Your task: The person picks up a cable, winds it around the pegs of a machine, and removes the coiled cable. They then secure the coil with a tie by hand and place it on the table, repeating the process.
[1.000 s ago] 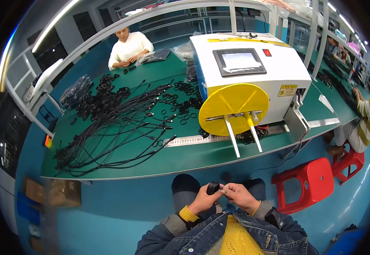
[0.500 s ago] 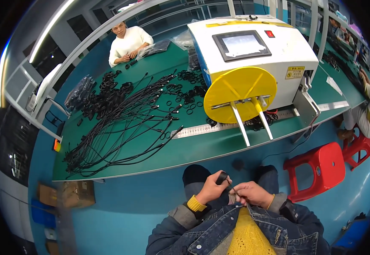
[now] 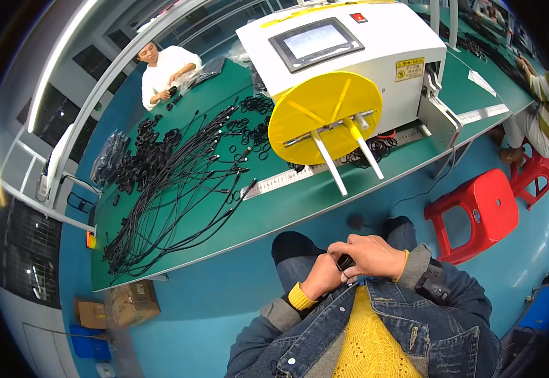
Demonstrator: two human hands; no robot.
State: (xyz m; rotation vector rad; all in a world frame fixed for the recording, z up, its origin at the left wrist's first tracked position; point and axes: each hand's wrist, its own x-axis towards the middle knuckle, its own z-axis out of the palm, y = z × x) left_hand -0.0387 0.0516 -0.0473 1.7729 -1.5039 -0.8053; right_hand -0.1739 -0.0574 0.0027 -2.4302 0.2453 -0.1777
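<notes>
In front of my lap, my left hand (image 3: 322, 276) is closed, its fingers mostly hidden. My right hand (image 3: 372, 255) arches over it, fingers bent inward against the left. Between the two hands shows a small black rounded piece (image 3: 346, 261); its exact kind cannot be made out, and both hands press around it. On the green table (image 3: 224, 236) ahead lies a spread bundle of black cables (image 3: 161, 208) with bare-looking tips. Several small black rings (image 3: 252, 126) lie to the right of them.
A white machine (image 3: 375, 69) with a screen and a yellow disc (image 3: 325, 116) bearing two pale rods stands on the table. A ruler strip (image 3: 274, 183) runs beneath. Red stools (image 3: 476, 214) stand right; cardboard boxes (image 3: 134, 302) lie left. A person in white (image 3: 167, 72) sits across.
My right hand has moved up over my left, covering most of the black piece, which stuck out of the left hand before. The view has shifted, and the person across has moved their hands apart.
</notes>
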